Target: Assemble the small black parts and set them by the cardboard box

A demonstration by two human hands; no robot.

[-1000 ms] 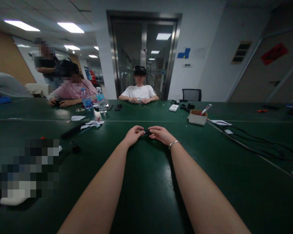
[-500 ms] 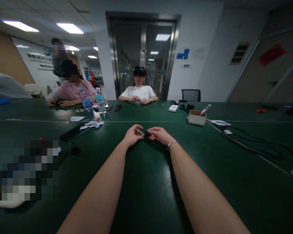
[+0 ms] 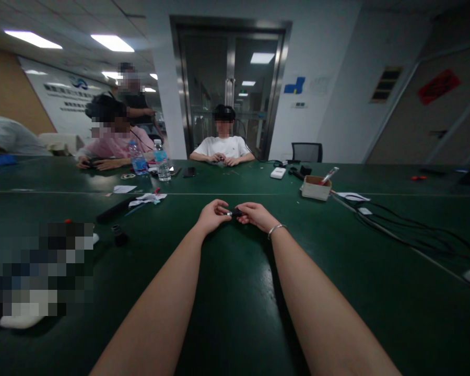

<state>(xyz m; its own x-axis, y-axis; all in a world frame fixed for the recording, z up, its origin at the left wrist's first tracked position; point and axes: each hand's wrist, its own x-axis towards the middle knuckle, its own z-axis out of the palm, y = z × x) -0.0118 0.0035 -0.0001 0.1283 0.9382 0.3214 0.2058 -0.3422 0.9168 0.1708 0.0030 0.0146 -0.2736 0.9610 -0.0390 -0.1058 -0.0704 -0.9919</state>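
My left hand (image 3: 213,216) and my right hand (image 3: 256,216) meet above the green table (image 3: 235,292), fingertips close together. Between them lies a small black stick-like piece with a silver end (image 3: 234,213), held level. Left thumb and fingers pinch its silver end; the right fingers close round the black end. Its exact kind is too small to make out, and the fingers cover part of it. A silver bangle (image 3: 276,230) circles my right wrist.
To the left are a small dark cylindrical object (image 3: 119,235), a long black object (image 3: 115,210), crumpled paper (image 3: 147,199) and water bottles (image 3: 163,166). On the right stand a small box (image 3: 315,189) and black cables (image 3: 411,224). A person (image 3: 223,149) sits opposite.
More of the black piece with the silver end shows between my fingers. Both hands stay nearly in place. A standing person in the background has moved to the right.
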